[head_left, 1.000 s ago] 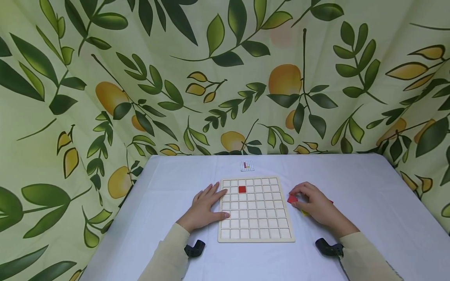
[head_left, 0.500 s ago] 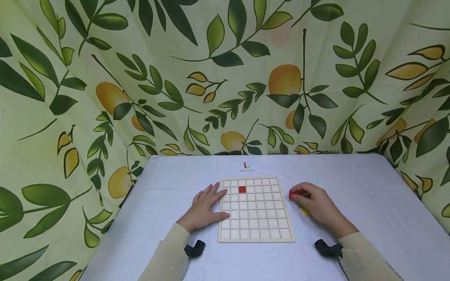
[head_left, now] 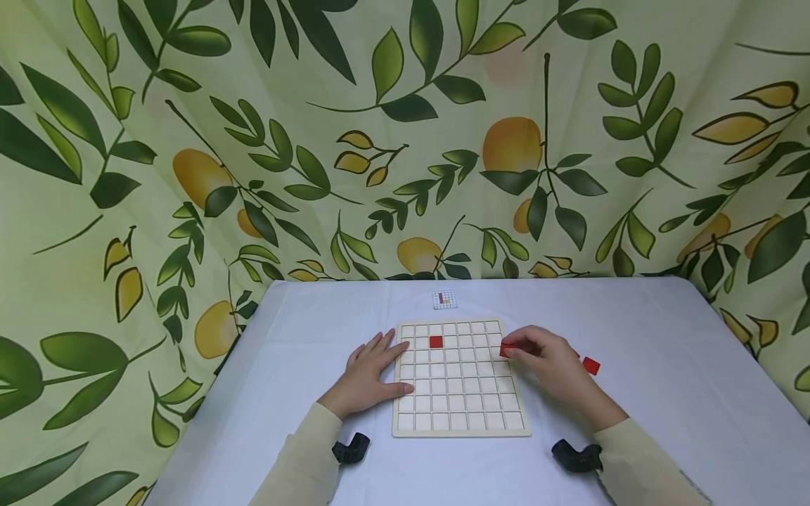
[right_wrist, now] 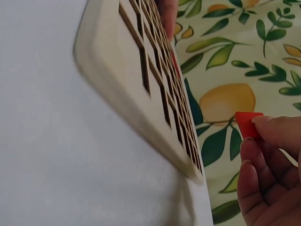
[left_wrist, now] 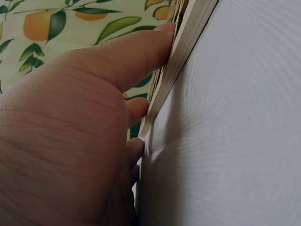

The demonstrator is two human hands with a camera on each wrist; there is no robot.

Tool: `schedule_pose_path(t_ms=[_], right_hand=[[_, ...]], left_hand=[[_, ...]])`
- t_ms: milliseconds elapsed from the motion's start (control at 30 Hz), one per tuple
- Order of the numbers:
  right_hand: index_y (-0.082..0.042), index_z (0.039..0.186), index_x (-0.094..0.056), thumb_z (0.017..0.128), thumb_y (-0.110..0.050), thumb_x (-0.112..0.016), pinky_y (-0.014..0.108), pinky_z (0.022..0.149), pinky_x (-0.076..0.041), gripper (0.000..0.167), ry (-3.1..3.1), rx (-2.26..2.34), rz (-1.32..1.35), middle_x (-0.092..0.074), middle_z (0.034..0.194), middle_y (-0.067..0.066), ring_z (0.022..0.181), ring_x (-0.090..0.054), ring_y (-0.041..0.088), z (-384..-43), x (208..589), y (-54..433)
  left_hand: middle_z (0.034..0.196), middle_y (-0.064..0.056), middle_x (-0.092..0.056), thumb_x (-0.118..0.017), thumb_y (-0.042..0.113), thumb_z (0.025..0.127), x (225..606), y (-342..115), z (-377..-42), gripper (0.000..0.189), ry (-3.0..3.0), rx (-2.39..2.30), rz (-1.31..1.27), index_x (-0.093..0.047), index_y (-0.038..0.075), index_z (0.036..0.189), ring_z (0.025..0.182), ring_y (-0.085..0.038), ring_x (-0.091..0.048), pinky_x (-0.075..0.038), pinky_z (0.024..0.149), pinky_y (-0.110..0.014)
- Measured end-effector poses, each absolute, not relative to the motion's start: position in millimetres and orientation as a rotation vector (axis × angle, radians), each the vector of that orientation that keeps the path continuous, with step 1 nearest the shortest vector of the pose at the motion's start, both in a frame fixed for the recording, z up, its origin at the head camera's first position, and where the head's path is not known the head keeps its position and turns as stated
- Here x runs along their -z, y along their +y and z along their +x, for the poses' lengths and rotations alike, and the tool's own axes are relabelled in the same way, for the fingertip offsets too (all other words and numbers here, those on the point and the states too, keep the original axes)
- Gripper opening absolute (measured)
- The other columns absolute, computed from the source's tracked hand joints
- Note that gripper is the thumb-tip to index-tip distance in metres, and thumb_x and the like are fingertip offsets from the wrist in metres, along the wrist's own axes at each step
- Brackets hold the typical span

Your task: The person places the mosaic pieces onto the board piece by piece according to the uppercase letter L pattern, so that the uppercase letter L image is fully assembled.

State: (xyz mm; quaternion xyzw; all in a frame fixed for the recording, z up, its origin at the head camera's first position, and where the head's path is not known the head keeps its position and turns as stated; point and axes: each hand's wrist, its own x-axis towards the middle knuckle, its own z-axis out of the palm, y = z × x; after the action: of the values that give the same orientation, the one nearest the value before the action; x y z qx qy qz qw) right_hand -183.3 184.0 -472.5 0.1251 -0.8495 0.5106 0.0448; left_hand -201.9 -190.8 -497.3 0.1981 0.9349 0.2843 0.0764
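Note:
A wooden grid board [head_left: 462, 433] with white square cells lies on the white table. One red square tile [head_left: 436, 341] sits in a cell of its second row, third from the left. My left hand [head_left: 363, 376] rests on the board's left edge with fingers spread; in the left wrist view its thumb [left_wrist: 136, 54] lies against the board's side. At the right edge of the board, my right hand [head_left: 544, 358] pinches another red square tile [right_wrist: 248, 124] between thumb and fingers. The right wrist view shows that tile held up off the board.
A small card [head_left: 445, 299] printed with a grid and coloured squares lies behind the board. To the right of my right hand is a loose red tile [head_left: 591, 365], with a bit of another red one by the hand. A leaf-patterned curtain [head_left: 405, 140] hangs behind the table.
My right hand has picked up the red tile and carried it left to the board's right edge. A loose red tile now shows behind it, while the yellow piece is hidden. My left hand stays put.

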Motion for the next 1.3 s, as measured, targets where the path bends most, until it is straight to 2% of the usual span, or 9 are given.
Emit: schedule_pose_path(t_ms=[433, 700, 900, 1300], right_hand=[[-0.011, 0.114, -0.078, 0.102, -0.003, -0.077, 0.029, 0.080, -0.055, 0.014, -2.700, -1.606, 0.466, -0.071, 0.107, -0.002, 0.093, -0.062, 0.023, -195, 475, 138], [-0.016, 0.109, -0.079, 0.101, -0.004, -0.078, 0.031, 0.086, -0.056, 0.015, -2.734, -1.555, 0.570, -0.070, 0.106, -0.006, 0.095, -0.062, 0.019, -204, 478, 113], [-0.018, 0.102, -0.077, 0.100, -0.005, -0.081, 0.034, 0.084, -0.056, 0.013, -2.731, -1.567, 0.617, -0.069, 0.100, -0.007, 0.092, -0.063, 0.019, -210, 480, 98], [-0.018, 0.103, -0.078, 0.101, -0.002, -0.077, 0.042, 0.093, -0.054, 0.017, -2.792, -1.522, 0.542, -0.070, 0.104, -0.008, 0.098, -0.063, 0.017, -219, 485, 81]], left_hand=[[0.180, -0.004, -0.020, -0.077, 0.067, 0.092, 499, -192, -203, 0.091, 2.796, -0.845, 0.606, -0.049, 0.022, 0.167, 0.166, -0.028, -0.010, -0.005, 0.127, -0.062], [0.180, -0.004, -0.020, -0.076, 0.066, 0.093, 500, -192, -204, 0.090, 2.811, -0.809, 0.608, -0.049, 0.022, 0.167, 0.165, -0.029, -0.010, -0.006, 0.127, -0.062], [0.181, -0.001, -0.018, -0.075, 0.068, 0.092, 500, -192, -204, 0.091, 2.805, -0.792, 0.598, -0.048, 0.025, 0.168, 0.166, -0.027, -0.009, -0.006, 0.127, -0.061], [0.180, -0.003, -0.020, -0.076, 0.067, 0.093, 499, -193, -203, 0.090, 2.807, -0.824, 0.609, -0.049, 0.023, 0.167, 0.165, -0.028, -0.010, -0.005, 0.127, -0.061]])
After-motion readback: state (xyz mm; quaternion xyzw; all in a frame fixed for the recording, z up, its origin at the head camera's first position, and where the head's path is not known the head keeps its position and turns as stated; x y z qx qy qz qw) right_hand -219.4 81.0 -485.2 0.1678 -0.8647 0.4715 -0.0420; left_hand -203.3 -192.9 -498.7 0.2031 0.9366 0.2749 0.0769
